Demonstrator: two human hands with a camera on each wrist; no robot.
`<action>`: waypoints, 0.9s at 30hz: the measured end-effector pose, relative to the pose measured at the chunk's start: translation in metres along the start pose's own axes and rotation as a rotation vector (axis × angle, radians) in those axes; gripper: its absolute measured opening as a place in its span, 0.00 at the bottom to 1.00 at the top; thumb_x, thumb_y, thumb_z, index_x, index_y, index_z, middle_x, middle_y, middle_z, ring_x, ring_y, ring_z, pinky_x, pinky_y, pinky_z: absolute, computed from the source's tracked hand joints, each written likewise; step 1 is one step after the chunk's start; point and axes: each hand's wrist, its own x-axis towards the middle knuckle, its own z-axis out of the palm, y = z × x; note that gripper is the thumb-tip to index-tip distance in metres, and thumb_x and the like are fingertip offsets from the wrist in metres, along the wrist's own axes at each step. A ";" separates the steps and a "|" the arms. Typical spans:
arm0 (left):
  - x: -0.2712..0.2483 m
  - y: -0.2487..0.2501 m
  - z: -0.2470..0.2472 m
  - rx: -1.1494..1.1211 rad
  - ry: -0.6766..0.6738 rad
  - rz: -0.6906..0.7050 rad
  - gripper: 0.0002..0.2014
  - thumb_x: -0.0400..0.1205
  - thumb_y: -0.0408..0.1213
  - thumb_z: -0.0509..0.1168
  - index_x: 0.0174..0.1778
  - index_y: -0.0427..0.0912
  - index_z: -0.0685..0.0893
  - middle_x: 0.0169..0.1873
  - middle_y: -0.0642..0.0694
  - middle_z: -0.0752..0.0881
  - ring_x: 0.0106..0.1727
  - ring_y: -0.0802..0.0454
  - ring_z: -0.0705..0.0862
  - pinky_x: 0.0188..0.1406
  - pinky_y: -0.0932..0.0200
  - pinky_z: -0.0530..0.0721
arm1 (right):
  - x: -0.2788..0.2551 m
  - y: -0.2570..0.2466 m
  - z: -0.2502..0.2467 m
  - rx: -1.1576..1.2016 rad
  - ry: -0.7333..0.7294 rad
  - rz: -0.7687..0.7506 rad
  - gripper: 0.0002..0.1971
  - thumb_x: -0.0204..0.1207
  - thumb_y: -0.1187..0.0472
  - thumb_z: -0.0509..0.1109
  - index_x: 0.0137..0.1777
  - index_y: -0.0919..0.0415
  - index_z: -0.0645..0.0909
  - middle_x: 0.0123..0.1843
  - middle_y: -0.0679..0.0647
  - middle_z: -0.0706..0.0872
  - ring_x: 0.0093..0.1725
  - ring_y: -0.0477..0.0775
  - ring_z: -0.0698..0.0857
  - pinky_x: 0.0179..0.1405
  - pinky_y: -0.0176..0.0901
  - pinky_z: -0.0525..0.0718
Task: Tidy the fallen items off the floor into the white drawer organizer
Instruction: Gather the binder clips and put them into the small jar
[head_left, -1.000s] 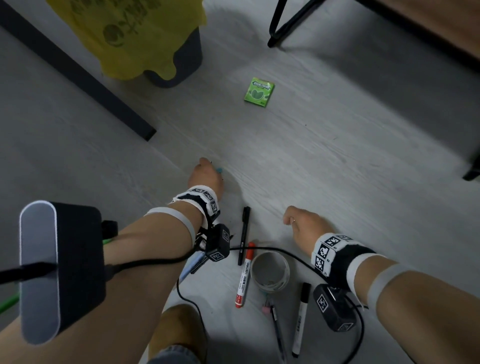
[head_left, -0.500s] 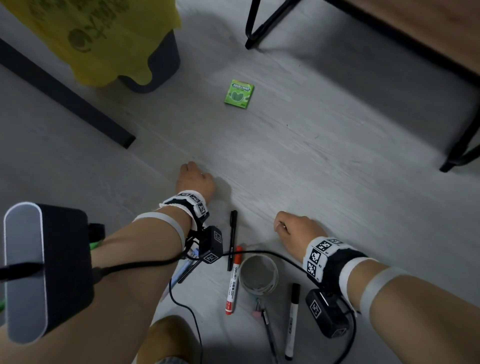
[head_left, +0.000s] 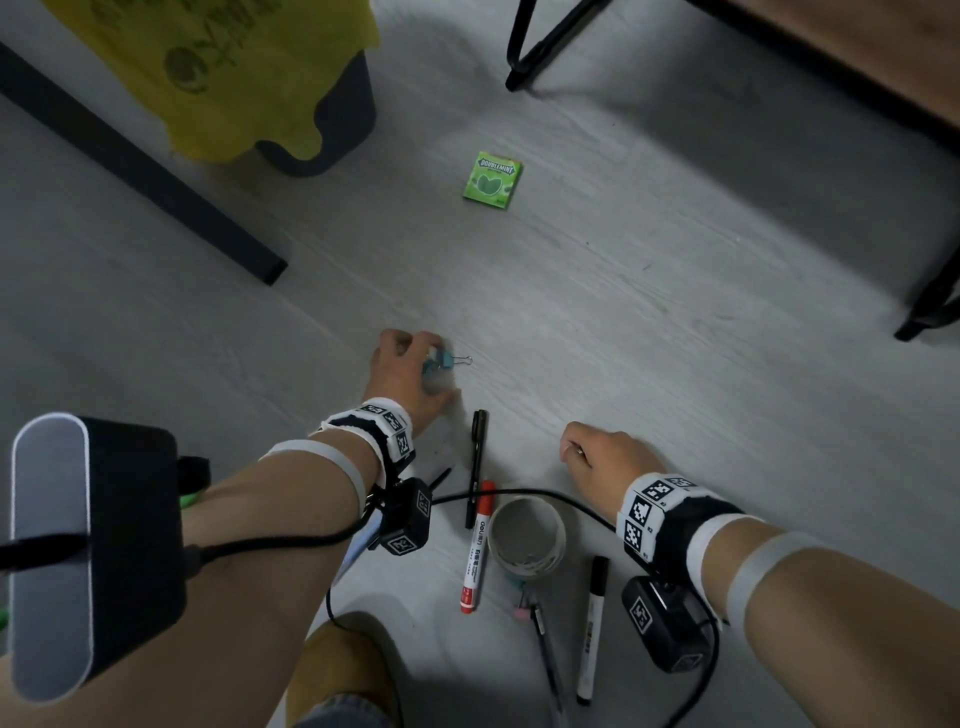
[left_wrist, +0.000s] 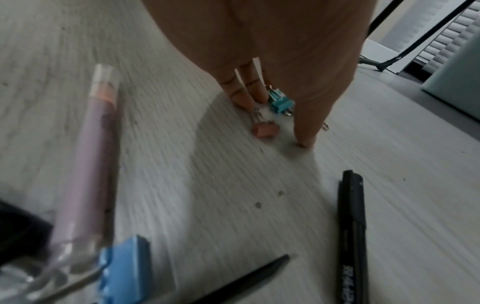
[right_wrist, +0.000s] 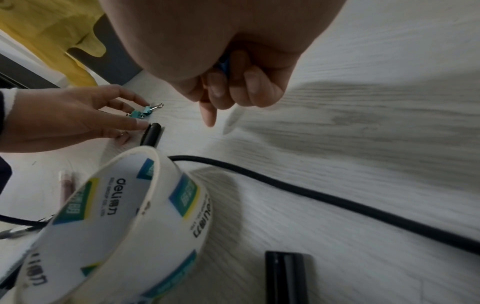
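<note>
The person crouches over the grey floor (head_left: 649, 322), both forearms stretched down to it. The roll of tape (head_left: 527, 538) lies flat between the wrists, and I place the rest from it.

Beyond the roll and to its left, the left hand (head_left: 402, 376) reaches down with its fingers (left_wrist: 255, 90) straight and spread, tips at the floor around a small teal binder clip (head_left: 435, 361). A fingertip touches the wire handle of a pink binder clip (left_wrist: 265, 130) lying just beside the teal one. The hand is unclenched; nothing is lifted.

Just past the roll to the right, the right hand (head_left: 602, 460) is curled into a loose fist with the forefinger pointing down. Something blue (right_wrist: 224, 63) shows between its fingers, so it seems to hold a small item, but I cannot tell what.

A red marker (head_left: 475, 551) lies touching the roll's left side, with a black pen (head_left: 477, 462) beside it, farther out. A black-capped white marker (head_left: 592, 618) lies near the roll on its right. A black cable (head_left: 519, 496) runs across the roll's far edge.

Well beyond the roll lies a green gum pack (head_left: 492, 181). Farther left stands a dark bin (head_left: 332, 119) with a yellow bag (head_left: 218, 67) draped over it. The white drawer organizer is not in any view.
</note>
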 end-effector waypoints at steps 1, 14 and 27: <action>-0.001 -0.002 -0.001 -0.001 0.002 0.009 0.29 0.68 0.41 0.80 0.64 0.56 0.80 0.67 0.42 0.68 0.66 0.41 0.72 0.67 0.53 0.78 | 0.000 -0.002 0.000 -0.002 -0.001 -0.005 0.10 0.85 0.58 0.54 0.50 0.54 0.78 0.30 0.44 0.76 0.30 0.54 0.77 0.34 0.46 0.79; -0.002 -0.012 -0.009 0.063 0.043 0.062 0.07 0.70 0.27 0.76 0.42 0.37 0.88 0.50 0.40 0.79 0.43 0.43 0.79 0.45 0.56 0.81 | 0.049 -0.043 -0.014 -0.023 0.014 -0.114 0.11 0.82 0.53 0.62 0.61 0.48 0.66 0.58 0.52 0.85 0.40 0.55 0.87 0.43 0.50 0.87; -0.018 -0.023 -0.015 -0.110 0.134 -0.135 0.11 0.69 0.29 0.75 0.44 0.38 0.83 0.49 0.40 0.77 0.37 0.46 0.76 0.38 0.59 0.76 | 0.113 -0.114 -0.002 -0.303 0.091 -0.226 0.30 0.77 0.52 0.69 0.74 0.56 0.60 0.63 0.62 0.77 0.58 0.66 0.81 0.50 0.54 0.81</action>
